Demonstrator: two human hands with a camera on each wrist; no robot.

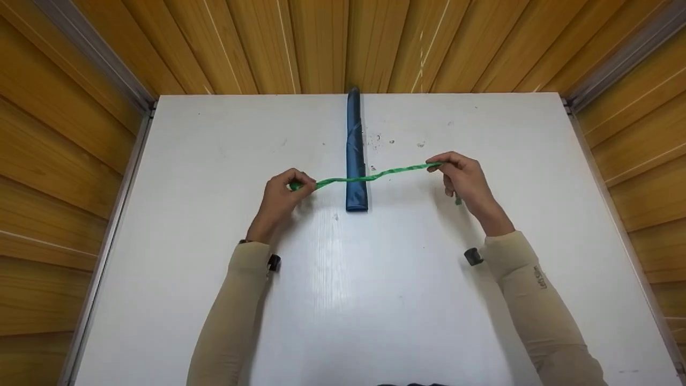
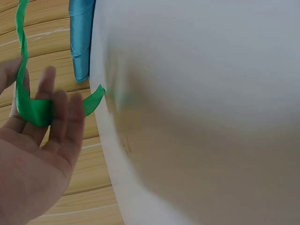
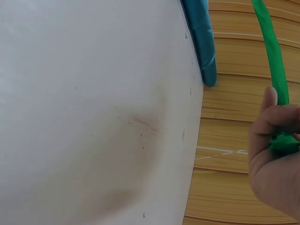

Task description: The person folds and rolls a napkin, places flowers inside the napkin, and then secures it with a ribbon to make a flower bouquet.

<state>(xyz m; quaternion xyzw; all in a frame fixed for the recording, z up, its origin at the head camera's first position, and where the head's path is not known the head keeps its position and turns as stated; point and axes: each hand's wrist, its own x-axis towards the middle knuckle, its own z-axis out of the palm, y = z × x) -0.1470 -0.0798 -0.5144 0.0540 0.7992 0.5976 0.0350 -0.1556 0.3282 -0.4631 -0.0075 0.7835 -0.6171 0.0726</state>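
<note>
A green ribbon [image 1: 396,171] stretches between the two hands, slightly twisted, passing above a long blue rolled or folded piece of shiny fabric [image 1: 356,155]. The left hand [image 1: 283,194] pinches one end between thumb and forefinger; in the left wrist view the ribbon [image 2: 35,111] runs across the palm side of the fingers and its tail sticks out past them. On the other side the right hand [image 1: 465,179] pinches the ribbon near its other end, and a short tail hangs below that hand. In the right wrist view the ribbon [image 3: 274,56] enters the curled fingers.
The blue fabric lies lengthwise on a white table [image 1: 214,139], its far end at the back edge. Wood-look panels [image 1: 321,43] enclose the back and both sides. Dark cameras sit at both wrists.
</note>
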